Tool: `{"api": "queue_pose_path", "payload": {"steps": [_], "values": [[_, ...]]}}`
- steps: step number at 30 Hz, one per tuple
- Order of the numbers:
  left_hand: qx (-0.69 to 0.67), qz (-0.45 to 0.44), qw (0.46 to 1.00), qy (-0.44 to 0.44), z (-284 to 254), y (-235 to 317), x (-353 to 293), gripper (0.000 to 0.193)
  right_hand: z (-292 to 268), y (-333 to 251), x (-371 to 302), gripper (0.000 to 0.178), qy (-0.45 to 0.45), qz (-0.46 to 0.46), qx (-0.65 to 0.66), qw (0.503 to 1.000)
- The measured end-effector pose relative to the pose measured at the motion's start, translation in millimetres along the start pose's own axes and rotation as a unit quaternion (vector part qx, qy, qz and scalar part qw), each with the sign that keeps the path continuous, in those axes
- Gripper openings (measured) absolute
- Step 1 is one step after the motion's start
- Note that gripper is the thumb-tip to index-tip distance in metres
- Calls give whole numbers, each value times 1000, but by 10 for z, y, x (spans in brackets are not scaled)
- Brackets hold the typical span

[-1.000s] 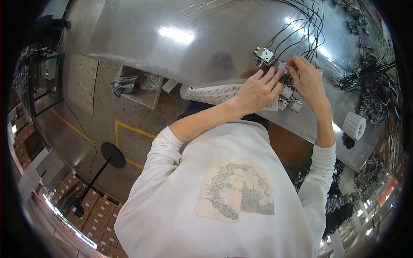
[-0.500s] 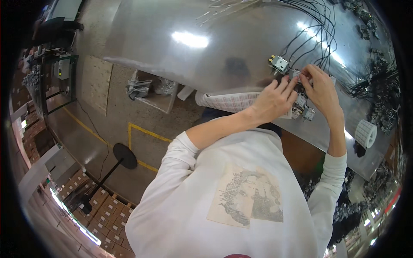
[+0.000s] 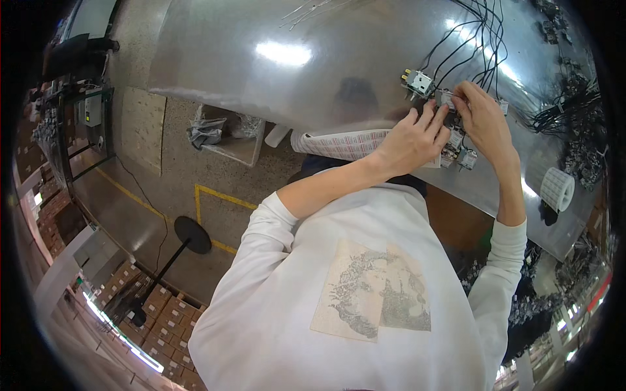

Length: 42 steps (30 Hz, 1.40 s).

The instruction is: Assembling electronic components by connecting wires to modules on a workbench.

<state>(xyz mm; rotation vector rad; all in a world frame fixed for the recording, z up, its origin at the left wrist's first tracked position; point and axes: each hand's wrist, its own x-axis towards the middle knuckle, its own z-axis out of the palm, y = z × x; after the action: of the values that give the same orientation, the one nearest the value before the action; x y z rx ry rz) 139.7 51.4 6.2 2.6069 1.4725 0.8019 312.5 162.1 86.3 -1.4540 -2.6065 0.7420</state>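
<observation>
A small boxy metal control unit (image 3: 445, 99), much like a thermostat, is held between my two hands on the metal table (image 3: 313, 91). My right hand (image 3: 484, 120) pinches its right side with thumb and fingertips. Against its lower left side rest the bent fingertips of my left hand (image 3: 417, 138); the thumb of that hand is hard to make out. Just left of the fingers lies a similar unit (image 3: 418, 83) with brass-coloured terminals and a short shaft. Another unit (image 3: 467, 158) sits below my hands, beside several more partly covered by my fingers. Black thin leads run up from the units.
A roll of white labels (image 3: 557, 189) stands at the table's right side. A strip of printed labels (image 3: 349, 144) hangs along the near edge. Tangled black leads and metal parts (image 3: 580, 156) pile at the far right. A bin with plastic bags (image 3: 244, 153) is on the floor.
The whole view has shifted slightly, so the table and units appear higher. My hands stay at the same unit, with only small movements of the fingers.
</observation>
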Motion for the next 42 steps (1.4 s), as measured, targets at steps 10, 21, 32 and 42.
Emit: {"api": "queue_pose_path", "payload": {"steps": [10, 21, 32, 42], "values": [[20, 18, 1000, -1, 37, 13, 3, 18, -13, 2, 11, 16, -4, 4, 13, 1000], [87, 28, 994, -55, 12, 37, 131, 25, 32, -47, -26, 19, 42, 15, -29, 999], [101, 51, 991, -66, 38, -7, 202, 26, -107, -171, -99, 16, 170, 10, -6, 985], [121, 59, 991, 5, 134, -26, 78, 25, 217, -277, 266, 19, 96, -11, 149, 984]]}}
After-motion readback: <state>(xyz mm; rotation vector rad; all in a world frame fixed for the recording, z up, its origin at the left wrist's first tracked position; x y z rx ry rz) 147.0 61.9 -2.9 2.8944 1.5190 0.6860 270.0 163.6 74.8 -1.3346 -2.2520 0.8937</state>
